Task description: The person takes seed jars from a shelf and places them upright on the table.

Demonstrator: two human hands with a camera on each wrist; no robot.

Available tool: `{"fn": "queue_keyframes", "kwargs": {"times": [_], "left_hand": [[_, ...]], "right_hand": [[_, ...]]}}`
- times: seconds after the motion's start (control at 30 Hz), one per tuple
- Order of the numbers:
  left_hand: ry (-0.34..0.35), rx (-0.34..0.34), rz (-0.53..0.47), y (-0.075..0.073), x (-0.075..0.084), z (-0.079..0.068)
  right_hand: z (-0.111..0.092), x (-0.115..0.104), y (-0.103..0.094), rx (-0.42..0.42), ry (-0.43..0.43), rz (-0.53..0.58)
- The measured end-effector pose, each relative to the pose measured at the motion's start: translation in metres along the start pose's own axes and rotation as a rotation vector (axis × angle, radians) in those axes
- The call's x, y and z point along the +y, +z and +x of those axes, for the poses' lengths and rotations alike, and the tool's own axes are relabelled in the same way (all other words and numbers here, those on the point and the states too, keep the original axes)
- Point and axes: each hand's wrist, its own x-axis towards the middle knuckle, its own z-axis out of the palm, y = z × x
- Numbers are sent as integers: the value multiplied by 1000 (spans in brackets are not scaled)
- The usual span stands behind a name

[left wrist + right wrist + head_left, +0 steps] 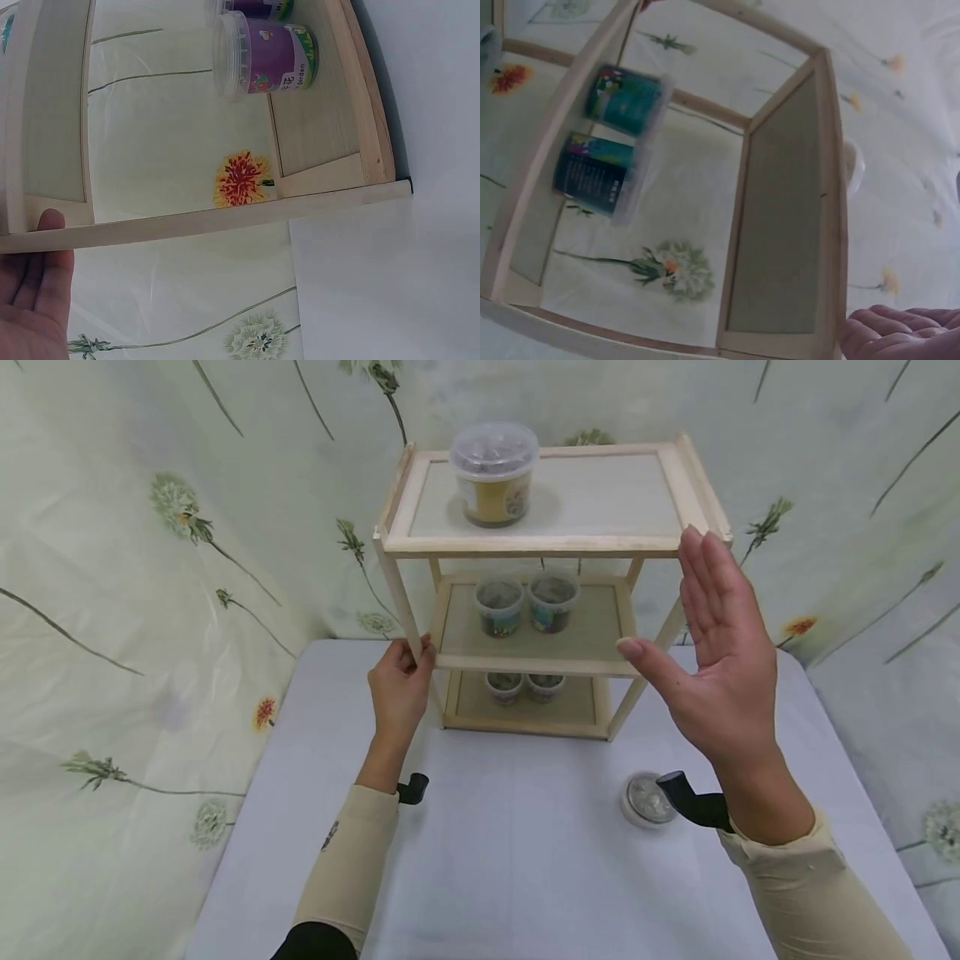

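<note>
A three-tier wooden shelf [517, 545] stands upright on the table. My left hand [401, 685] grips its left front post [187, 223] beside the middle tier. Raised at the shelf's upper right corner is my right hand [723, 652], fingers straight and thumb spread; its fingertips overlap that corner in the head view, and whether they touch is unclear. On the top tier sits a lidded yellow tub [495, 477]. The middle tier holds two teal tubs [498, 606] [626, 97] side by side. Two purple tubs [274, 56] occupy the bottom tier, partly hidden.
On the table to the right, a small clear-lidded tub [647, 800] stands in front of the shelf, partly behind the black wrist mount [697, 802]. A white cloth [510, 860] covers the table. Flower-patterned sheeting [187, 610] hangs behind and at both sides.
</note>
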Motion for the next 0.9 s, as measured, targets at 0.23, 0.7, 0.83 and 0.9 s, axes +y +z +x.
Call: {"fn": "queue_keyframes", "kwargs": {"times": [0.23,0.7,0.83,0.9], "left_hand": [[11,-4,30,-1,1,1],[32,-3,27,-2,2,1],[27,-4,22,-2,2,1],[23,-5,16,-1,1,1]], "right_hand": [[17,-15,9,6,3,-15],[54,-21,29,10,-24,-79],[66,-17,33,-17,-26,-112],[73,-14,34,-41,-13,-125]]}}
